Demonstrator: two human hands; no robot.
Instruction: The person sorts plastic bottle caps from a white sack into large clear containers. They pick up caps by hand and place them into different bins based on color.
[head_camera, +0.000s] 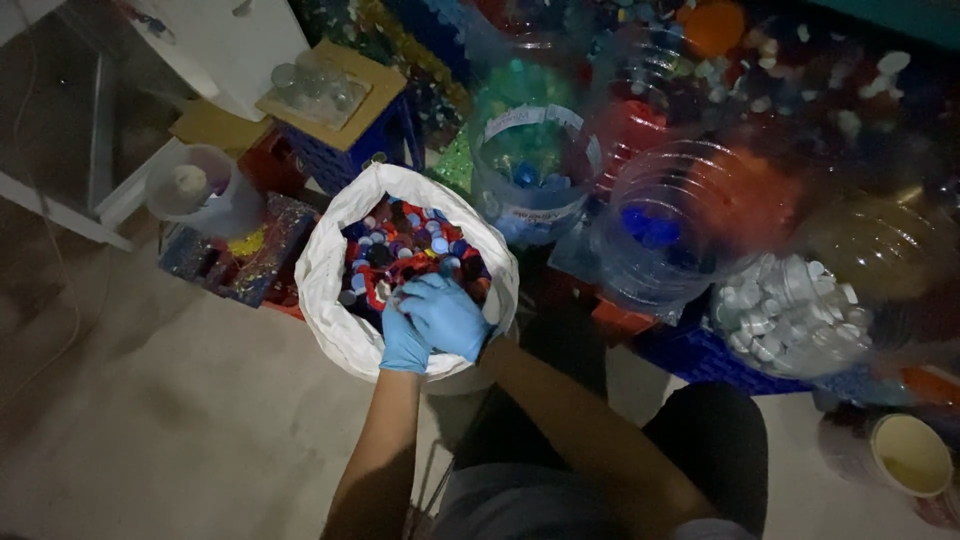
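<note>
Two gloved hands, the left hand (403, 340) and right hand (445, 312), dig curled into the caps (405, 245) in the white bag (330, 270) mid-frame, holding I cannot tell what; scooping slowly keeps caps inside.

Both hands, left hand (404, 340) and right hand (447, 315), wear thin blue disposable gloves; forearms bare, dark trousers, grey top

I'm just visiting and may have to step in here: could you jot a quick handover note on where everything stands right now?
Left hand and right hand, both in blue gloves, are together inside the white sack, on the mixed bottle caps. Whether either grip holds caps cannot be told.
Clear containers stand behind: one with blue caps, one with white caps.
Done: some caps already lie sorted by colour.
Left: the sack looks nearly full of mixed caps.
</note>
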